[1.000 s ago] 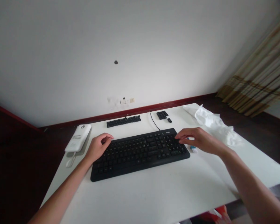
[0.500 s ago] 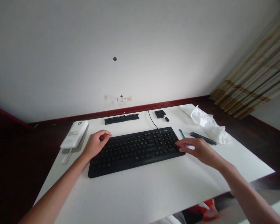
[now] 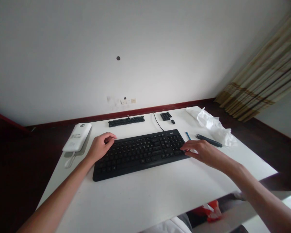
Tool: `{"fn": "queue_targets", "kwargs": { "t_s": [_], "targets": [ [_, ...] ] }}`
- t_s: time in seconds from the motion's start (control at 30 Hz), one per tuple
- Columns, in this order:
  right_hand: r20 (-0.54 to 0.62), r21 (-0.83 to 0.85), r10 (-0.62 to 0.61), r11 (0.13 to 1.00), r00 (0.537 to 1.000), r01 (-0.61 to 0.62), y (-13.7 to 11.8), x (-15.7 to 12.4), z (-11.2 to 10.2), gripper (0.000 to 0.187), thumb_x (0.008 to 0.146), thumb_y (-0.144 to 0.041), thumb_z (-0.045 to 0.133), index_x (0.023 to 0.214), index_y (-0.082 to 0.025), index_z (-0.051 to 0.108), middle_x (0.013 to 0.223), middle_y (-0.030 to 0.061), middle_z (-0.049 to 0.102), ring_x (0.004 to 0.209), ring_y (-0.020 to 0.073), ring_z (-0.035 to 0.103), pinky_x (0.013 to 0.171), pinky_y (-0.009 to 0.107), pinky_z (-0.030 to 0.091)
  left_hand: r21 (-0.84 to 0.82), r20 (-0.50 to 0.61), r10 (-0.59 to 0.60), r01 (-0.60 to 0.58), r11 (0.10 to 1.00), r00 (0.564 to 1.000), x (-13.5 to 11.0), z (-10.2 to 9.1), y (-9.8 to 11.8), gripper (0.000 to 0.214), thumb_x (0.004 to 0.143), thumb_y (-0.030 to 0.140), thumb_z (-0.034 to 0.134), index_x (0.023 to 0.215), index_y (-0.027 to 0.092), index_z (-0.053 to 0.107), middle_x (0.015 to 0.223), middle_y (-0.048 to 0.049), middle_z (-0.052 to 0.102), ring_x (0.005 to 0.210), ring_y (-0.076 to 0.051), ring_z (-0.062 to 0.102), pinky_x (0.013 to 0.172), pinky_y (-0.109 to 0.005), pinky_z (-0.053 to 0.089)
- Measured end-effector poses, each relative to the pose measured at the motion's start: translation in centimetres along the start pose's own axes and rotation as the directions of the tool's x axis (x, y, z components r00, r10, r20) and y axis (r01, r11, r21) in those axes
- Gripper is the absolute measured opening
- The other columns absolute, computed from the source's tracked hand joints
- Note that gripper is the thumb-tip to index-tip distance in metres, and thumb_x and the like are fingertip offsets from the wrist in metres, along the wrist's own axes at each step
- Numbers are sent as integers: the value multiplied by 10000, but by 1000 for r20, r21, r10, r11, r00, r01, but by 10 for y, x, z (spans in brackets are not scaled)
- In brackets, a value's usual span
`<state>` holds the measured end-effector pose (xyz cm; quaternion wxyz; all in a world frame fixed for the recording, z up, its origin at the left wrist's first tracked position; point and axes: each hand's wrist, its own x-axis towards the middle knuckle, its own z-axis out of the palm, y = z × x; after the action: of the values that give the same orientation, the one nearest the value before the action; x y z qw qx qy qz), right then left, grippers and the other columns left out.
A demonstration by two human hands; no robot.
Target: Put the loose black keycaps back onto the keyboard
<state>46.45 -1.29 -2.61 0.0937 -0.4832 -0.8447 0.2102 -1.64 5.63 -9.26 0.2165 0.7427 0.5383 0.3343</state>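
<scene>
A black keyboard (image 3: 140,152) lies at a slant across the white table (image 3: 126,197), several of its keys marked with pale letters. My left hand (image 3: 101,147) is at its far left corner, fingers curled with thumb and forefinger at the rim. At the opposite end, my right hand (image 3: 199,150) has its fingers bent onto the keyboard's right edge beside the number keys, with the thumb below them. Behind the keyboard lie a strip of loose black keycaps (image 3: 126,121), a small block of keycaps (image 3: 166,116) and a single black keycap (image 3: 173,122).
To the left rests a white power bank (image 3: 77,137) with a short white strap. A blue thin tool (image 3: 188,136), a dark pen-like tool (image 3: 209,140) and crumpled white tissue (image 3: 210,124) lie on the right. The keyboard cable (image 3: 157,121) runs off the back edge toward the wall.
The whole view has shifted slightly as the head moved. Both hands stay in about the same place on the keyboard, and the other objects lie as before.
</scene>
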Motion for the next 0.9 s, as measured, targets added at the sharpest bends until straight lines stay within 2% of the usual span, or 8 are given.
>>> {"fn": "queue_targets", "kwargs": {
  "t_s": [0.23, 0.57, 0.9],
  "targets": [
    [0, 88, 81, 993, 997, -81, 7, -1, 0, 262, 968, -359, 595, 1088, -229, 789, 1099, 70, 781, 913, 220, 742, 840, 360, 604, -2, 5, 8, -8, 1000, 1000, 0, 1, -4, 186, 934, 326, 599, 925, 234, 761, 949, -10, 781, 824, -178, 681, 807, -284, 518],
    [61, 91, 65, 993, 996, -71, -1, 6, -3, 278, 973, -338, 553, 1072, -221, 785, 1079, 80, 771, 899, 206, 734, 818, 338, 599, -6, -3, -5, 5, 1000, 1000, 0, 2, -3, 182, 927, 314, 597, 919, 236, 761, 933, -4, 777, 811, -174, 675, 802, -293, 505],
    [61, 69, 11, 998, 998, -15, 3, 9, -4, 260, 969, -313, 560, 1058, -239, 793, 1057, 68, 779, 874, 202, 732, 820, 341, 607, 3, 3, -1, 1, 1000, 1000, 1, 1, -4, 195, 927, 319, 584, 922, 238, 761, 921, -10, 777, 805, -180, 679, 794, -299, 510]
  ]
}}
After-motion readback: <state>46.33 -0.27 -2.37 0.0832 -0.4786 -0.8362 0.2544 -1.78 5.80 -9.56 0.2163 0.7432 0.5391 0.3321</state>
